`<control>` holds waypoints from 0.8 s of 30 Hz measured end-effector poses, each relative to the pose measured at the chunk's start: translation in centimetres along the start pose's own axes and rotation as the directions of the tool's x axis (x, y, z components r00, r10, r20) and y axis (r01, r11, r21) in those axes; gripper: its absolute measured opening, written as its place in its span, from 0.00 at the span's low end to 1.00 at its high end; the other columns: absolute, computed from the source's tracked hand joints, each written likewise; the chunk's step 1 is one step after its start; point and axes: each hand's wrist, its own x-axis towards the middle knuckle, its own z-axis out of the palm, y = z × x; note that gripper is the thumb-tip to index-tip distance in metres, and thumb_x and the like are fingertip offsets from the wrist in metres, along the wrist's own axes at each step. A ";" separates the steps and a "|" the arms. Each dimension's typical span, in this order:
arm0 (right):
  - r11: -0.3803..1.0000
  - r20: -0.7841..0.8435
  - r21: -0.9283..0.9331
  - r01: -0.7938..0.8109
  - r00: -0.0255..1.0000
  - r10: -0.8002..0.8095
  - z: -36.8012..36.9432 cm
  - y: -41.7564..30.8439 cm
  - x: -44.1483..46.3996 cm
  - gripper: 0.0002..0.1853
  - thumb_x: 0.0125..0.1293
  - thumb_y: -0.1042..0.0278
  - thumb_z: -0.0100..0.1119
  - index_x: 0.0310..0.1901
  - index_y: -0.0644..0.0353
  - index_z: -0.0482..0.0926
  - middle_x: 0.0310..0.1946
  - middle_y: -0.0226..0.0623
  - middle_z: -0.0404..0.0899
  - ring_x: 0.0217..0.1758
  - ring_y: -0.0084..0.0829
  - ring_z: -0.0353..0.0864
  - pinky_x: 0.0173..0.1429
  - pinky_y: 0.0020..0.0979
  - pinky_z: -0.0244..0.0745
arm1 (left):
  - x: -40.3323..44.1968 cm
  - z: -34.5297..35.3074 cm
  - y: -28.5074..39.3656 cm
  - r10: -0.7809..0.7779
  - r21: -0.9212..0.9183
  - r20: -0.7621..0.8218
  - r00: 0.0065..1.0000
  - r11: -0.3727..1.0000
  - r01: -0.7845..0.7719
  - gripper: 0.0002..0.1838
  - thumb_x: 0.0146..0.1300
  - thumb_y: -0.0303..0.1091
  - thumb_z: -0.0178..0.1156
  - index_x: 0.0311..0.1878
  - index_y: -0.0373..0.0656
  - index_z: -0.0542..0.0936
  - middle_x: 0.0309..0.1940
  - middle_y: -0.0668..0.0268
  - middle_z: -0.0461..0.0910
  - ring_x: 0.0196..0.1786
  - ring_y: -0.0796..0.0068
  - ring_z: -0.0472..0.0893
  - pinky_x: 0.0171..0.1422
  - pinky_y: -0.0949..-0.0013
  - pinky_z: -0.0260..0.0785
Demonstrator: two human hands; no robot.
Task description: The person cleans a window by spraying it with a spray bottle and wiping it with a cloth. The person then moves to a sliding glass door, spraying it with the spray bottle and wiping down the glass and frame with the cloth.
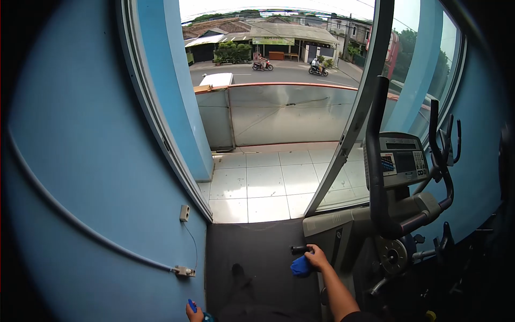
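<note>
At the lower middle, my right hand [316, 257] is closed around a short black cylindrical object [299, 250] and a bunched blue cloth [301, 266], which hangs below it. Both are held above the dark floor mat, beside the exercise machine's base. Near the bottom edge, my left hand [194, 312] is closed on a small blue object [192, 306] close to the blue wall. What exactly the blue object is cannot be made out.
An exercise machine with a console [403, 159] and black handlebars stands on the right. Ahead, a doorway opens onto a tiled balcony [265, 182] with a metal barrier [289, 115]. A socket [184, 213] and a cable run along the left wall.
</note>
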 end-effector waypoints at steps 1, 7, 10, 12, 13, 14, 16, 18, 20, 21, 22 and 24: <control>1.000 -0.067 -0.001 0.013 0.998 -0.013 -0.4 -1.8 2.4 0.32 0.55 0.57 0.71 0.62 0.60 0.77 0.40 0.42 0.83 0.45 0.32 0.83 0.53 0.33 0.78 | 2.5 1.5 1.1 0.034 0.010 0.044 0.998 0.999 -0.035 0.18 0.53 0.22 0.60 0.49 0.39 0.75 0.41 0.60 0.79 0.43 0.66 0.81 0.50 0.64 0.76; 0.988 -0.502 0.142 -0.059 0.856 0.123 -2.8 -12.3 13.0 0.40 0.54 0.46 0.76 0.63 0.61 0.73 0.36 0.39 0.82 0.41 0.32 0.83 0.47 0.35 0.78 | 17.3 9.4 9.0 0.114 -0.078 0.180 0.977 0.992 -0.101 0.18 0.53 0.23 0.59 0.49 0.40 0.76 0.40 0.60 0.80 0.45 0.63 0.82 0.53 0.62 0.76; 0.979 -0.668 0.198 0.050 0.738 0.098 -5.1 -14.1 18.9 0.37 0.57 0.49 0.75 0.62 0.63 0.73 0.37 0.39 0.83 0.42 0.33 0.83 0.49 0.35 0.77 | 23.0 12.2 14.8 0.260 0.063 0.218 0.941 0.958 -0.279 0.18 0.52 0.23 0.59 0.49 0.40 0.76 0.40 0.59 0.80 0.44 0.62 0.82 0.54 0.61 0.76; 0.958 -0.711 0.258 0.123 0.696 0.102 -8.0 -16.8 21.5 0.35 0.59 0.52 0.75 0.62 0.65 0.73 0.37 0.38 0.82 0.41 0.29 0.81 0.48 0.31 0.76 | 26.7 13.6 18.4 0.330 0.096 0.249 0.910 0.927 -0.362 0.17 0.52 0.24 0.59 0.49 0.41 0.76 0.40 0.58 0.81 0.44 0.60 0.83 0.53 0.61 0.76; 0.950 -0.725 0.270 0.159 0.683 0.092 -9.8 -17.9 22.9 0.35 0.60 0.53 0.74 0.62 0.66 0.72 0.38 0.37 0.82 0.41 0.26 0.80 0.48 0.29 0.75 | 28.3 14.2 20.2 0.333 0.086 0.269 0.904 0.926 -0.367 0.17 0.52 0.26 0.59 0.48 0.41 0.76 0.40 0.56 0.80 0.45 0.55 0.82 0.54 0.58 0.75; 0.939 -0.740 0.283 0.196 0.668 0.083 -11.6 -18.9 24.4 0.36 0.61 0.54 0.74 0.63 0.66 0.71 0.39 0.36 0.81 0.42 0.24 0.79 0.49 0.27 0.74 | 29.9 14.8 21.9 0.340 0.076 0.289 0.895 0.924 -0.375 0.17 0.51 0.27 0.60 0.47 0.41 0.76 0.40 0.54 0.79 0.46 0.50 0.81 0.54 0.54 0.74; 0.953 -0.775 0.244 0.181 0.627 0.079 -15.4 -21.7 26.7 0.35 0.62 0.53 0.73 0.64 0.66 0.71 0.39 0.35 0.81 0.42 0.23 0.78 0.48 0.26 0.73 | 32.8 16.3 24.7 0.362 0.056 0.299 0.883 0.917 -0.395 0.18 0.51 0.27 0.60 0.48 0.41 0.76 0.41 0.53 0.79 0.46 0.50 0.81 0.55 0.54 0.73; 0.929 -0.813 0.249 0.274 0.580 0.048 -19.1 -24.1 29.4 0.35 0.63 0.52 0.73 0.64 0.65 0.72 0.39 0.35 0.80 0.42 0.23 0.77 0.48 0.26 0.72 | 35.1 17.6 26.7 0.459 0.003 0.239 0.856 0.881 -0.474 0.19 0.52 0.27 0.59 0.49 0.40 0.76 0.42 0.53 0.80 0.48 0.50 0.81 0.56 0.55 0.73; 0.943 -0.893 0.155 0.296 0.450 0.006 -22.9 -24.9 32.6 0.35 0.63 0.51 0.72 0.63 0.67 0.72 0.42 0.40 0.80 0.47 0.31 0.79 0.55 0.31 0.73 | 37.0 18.5 28.6 0.432 -0.014 0.228 0.872 0.897 -0.441 0.20 0.52 0.27 0.59 0.51 0.40 0.76 0.43 0.53 0.80 0.49 0.51 0.81 0.57 0.55 0.73; 0.960 -0.926 0.077 0.271 0.377 -0.032 -24.7 -24.7 34.5 0.34 0.64 0.50 0.71 0.63 0.67 0.73 0.45 0.41 0.81 0.50 0.33 0.79 0.58 0.33 0.72 | 37.5 18.9 29.0 0.400 -0.012 0.209 0.892 0.913 -0.407 0.19 0.52 0.27 0.59 0.51 0.39 0.76 0.43 0.53 0.81 0.49 0.51 0.81 0.58 0.55 0.73; 0.971 -0.950 -0.001 0.238 0.302 -0.075 -26.2 -24.3 36.2 0.34 0.64 0.50 0.70 0.62 0.66 0.73 0.48 0.43 0.81 0.53 0.36 0.79 0.61 0.35 0.71 | 37.7 19.3 29.5 0.366 -0.010 0.193 0.910 0.929 -0.371 0.19 0.52 0.27 0.59 0.50 0.39 0.76 0.43 0.53 0.81 0.49 0.51 0.81 0.58 0.55 0.73; 0.949 -0.920 -0.038 0.314 0.358 -0.156 -28.3 -24.3 38.1 0.31 0.66 0.51 0.69 0.61 0.66 0.74 0.52 0.43 0.81 0.56 0.37 0.79 0.65 0.35 0.69 | 37.6 19.7 31.3 0.381 -0.022 0.142 0.914 0.924 -0.381 0.19 0.52 0.27 0.59 0.50 0.39 0.76 0.43 0.53 0.81 0.49 0.51 0.82 0.57 0.55 0.73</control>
